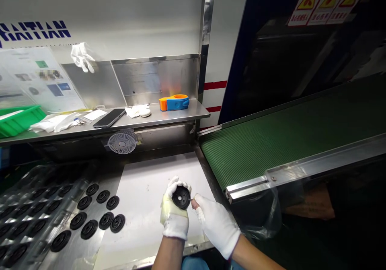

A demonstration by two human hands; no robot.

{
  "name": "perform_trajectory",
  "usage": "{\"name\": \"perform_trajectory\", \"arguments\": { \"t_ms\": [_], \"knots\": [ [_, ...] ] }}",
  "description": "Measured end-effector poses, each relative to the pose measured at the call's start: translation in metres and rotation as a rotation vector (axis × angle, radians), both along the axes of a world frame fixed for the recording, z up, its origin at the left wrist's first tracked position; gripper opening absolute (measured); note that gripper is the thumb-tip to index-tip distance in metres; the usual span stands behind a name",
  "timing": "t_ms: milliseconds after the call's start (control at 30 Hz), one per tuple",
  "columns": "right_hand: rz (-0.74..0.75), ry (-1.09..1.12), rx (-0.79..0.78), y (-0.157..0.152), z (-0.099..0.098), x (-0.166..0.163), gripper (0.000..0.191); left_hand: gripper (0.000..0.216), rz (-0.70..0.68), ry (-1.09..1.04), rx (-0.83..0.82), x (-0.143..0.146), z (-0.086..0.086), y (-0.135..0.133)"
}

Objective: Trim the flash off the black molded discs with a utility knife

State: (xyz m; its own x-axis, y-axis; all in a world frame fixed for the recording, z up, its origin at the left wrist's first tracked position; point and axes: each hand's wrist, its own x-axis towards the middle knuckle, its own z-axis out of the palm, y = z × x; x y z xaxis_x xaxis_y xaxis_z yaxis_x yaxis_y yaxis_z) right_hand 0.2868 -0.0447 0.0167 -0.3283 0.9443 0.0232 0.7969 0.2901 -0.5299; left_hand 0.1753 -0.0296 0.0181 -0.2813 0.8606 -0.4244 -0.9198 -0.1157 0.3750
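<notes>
1. A black moulded disc (181, 197) with a central hole sits in the air just above the middle of the white work board (144, 209), held up in the left hand (175, 215).
2. The left hand, in a white fabric glove, is clenched around the disc's rim.
3. The right hand (215, 225), also gloved, reaches in from the right of the board, its fingers pinched on a thin metal tip (190, 200) that touches the disc's edge. The tip is too small to name as a tool.
4. Just left of the board, more black discs (102, 196) lie in loose rows on a steel surface (81, 254).
5. Farther left of the board, a clear plastic tray (33, 205) holds further discs in its pockets.
6. Right of the board runs a green ribbed conveyor belt (265, 149) with a steel rail (301, 169).
7. Beyond the board stands a steel shelf (187, 111), with a small round fan (122, 143) under it.
8. On that shelf lie a smartphone (109, 118), an orange and blue tape dispenser (174, 103), and a green bin (18, 119).
9. Farthest beyond the board, a white glove (83, 56) hangs on the wall.
</notes>
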Motion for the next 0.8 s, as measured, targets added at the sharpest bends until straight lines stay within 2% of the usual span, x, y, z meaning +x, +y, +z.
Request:
{"name": "perform_trajectory", "arguments": {
  "t_ms": [133,267,433,600,800],
  "knots": [
    [0.014,0.059,-0.001,-0.004,-0.002,-0.005,0.028,0.022,0.049,-0.010,-0.002,0.000,-0.008,0.002],
    [0.009,0.078,-0.024,0.001,0.000,-0.001,0.029,0.025,-0.028,0.032,0.040,0.001,-0.013,0.002],
    [-0.021,0.011,-0.021,0.009,0.001,0.006,0.029,0.021,-0.072,0.043,0.088,0.002,-0.009,0.001],
    [-0.027,0.040,0.021,0.002,-0.005,0.001,0.028,0.014,-0.023,0.013,0.037,0.003,-0.006,0.006],
    [-0.008,0.113,-0.048,-0.003,-0.002,-0.007,0.027,0.005,0.041,-0.060,-0.033,0.003,-0.001,0.011]
  ]
}}
